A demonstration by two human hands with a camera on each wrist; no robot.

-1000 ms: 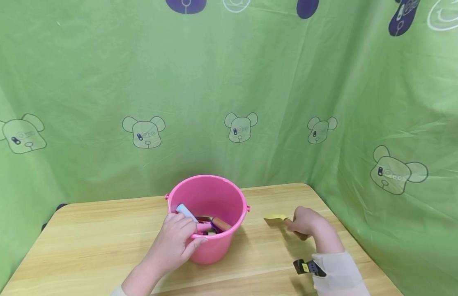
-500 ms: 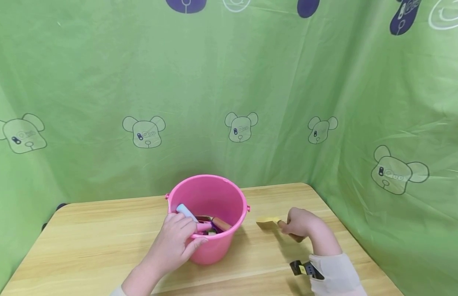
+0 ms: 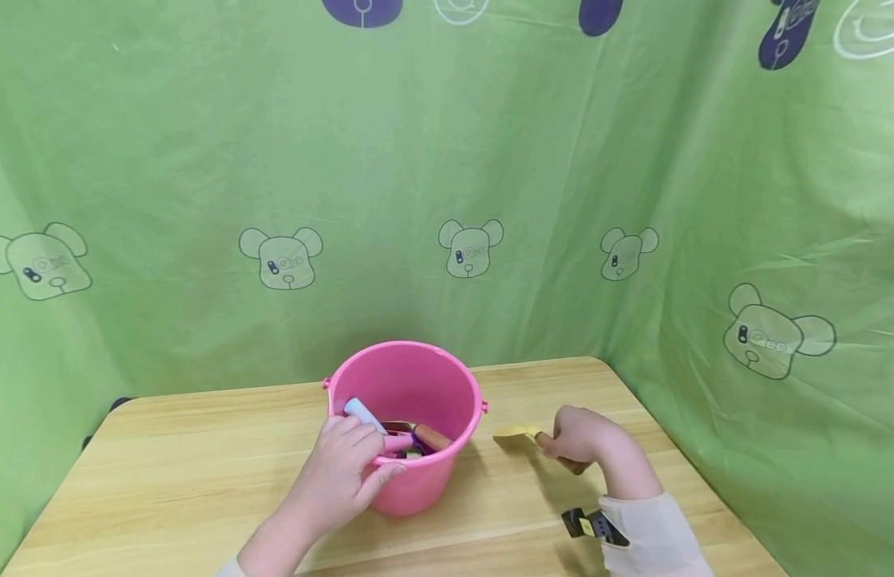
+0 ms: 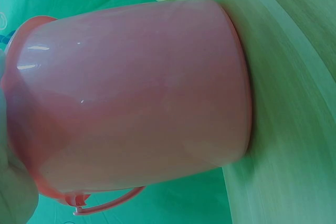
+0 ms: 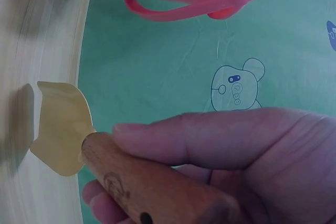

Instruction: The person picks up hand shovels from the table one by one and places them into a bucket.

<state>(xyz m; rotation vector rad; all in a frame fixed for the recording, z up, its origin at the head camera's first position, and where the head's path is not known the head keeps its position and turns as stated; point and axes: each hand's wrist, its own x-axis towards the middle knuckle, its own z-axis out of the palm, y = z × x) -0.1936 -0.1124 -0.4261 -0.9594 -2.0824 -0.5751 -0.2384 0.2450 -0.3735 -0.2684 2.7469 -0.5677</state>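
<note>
Since 1 second ago the right hand (image 3: 580,437) has slid its little trowel (image 3: 517,432) closer to the pink bucket (image 3: 406,385), fingers wrapped round the wooden handle (image 5: 152,184). Left hand (image 3: 345,469) clamps the bucket's rim at 7 o'clock, thumb outside. My guess at the risk: the yellow blade clips the rim or bail handle (image 5: 184,9) and tips things. 3 or so tools (image 3: 406,437) already crowd inside, cutting room. Bucket sits mid-counter (image 3: 165,481); green curtain (image 3: 447,160) behind.

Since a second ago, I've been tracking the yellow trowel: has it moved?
Yes. The yellow trowel, gripped by the right hand, has shifted left toward the pink bucket.
</note>
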